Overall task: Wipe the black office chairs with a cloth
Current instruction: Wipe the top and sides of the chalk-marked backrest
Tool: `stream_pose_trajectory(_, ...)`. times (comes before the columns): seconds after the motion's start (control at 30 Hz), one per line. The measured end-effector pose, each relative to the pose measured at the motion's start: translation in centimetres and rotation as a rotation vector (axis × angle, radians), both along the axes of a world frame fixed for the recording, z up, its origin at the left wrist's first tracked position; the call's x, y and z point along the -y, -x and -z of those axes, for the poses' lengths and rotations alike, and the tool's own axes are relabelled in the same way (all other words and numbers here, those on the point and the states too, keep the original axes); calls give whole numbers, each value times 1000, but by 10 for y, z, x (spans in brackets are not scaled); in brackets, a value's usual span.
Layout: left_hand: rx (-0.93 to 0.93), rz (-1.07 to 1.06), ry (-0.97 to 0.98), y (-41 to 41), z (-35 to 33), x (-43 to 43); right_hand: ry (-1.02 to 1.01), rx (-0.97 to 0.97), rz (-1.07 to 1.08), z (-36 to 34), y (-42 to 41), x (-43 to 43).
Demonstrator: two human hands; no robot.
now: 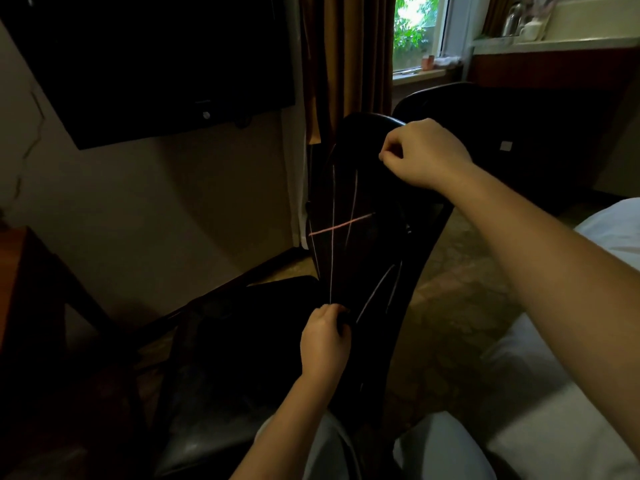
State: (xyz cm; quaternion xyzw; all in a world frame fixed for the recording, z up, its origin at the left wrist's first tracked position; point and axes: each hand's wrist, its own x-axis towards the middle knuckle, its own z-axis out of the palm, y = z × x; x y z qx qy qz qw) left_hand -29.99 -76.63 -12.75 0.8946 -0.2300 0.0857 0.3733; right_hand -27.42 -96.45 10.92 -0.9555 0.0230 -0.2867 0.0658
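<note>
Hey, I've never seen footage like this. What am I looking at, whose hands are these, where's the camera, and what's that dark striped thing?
There is no machine here. The single picture comes from a camera worn on a person's head, looking forward and down, so the two bare arms reaching in are the wearer's own. The left hand, lower in the picture, and the right hand, higher up, each pinch a dark cloth with thin pale stripes, pulled out between them. A black chair sits at lower left, and a second black chair stands behind the right hand. The room is dim, so it is hard to tell where the cloth ends and a chair begins. Around them are a dark screen on the wall, curtains, a window and white bedding.
</note>
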Motion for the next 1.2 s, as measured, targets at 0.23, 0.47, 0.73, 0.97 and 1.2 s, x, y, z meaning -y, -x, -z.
stream_pose_trajectory(0.23,34,50,111,-10,-54,19,111,-65,-135,23,32,-24)
stream_pose_trajectory(0.47,236,162,199,-20,-107,52,-287,42,-218,96,104,-18)
stream_pose_trajectory(0.73,83,55,273,-5,-55,38,-615,-486,70,262,166,2)
stream_pose_trajectory(0.97,-162,-69,142,4,20,-5,-603,-563,356,387,205,-27)
stream_pose_trajectory(1.2,-169,-137,212,7,26,1,-423,-588,415,395,206,-35)
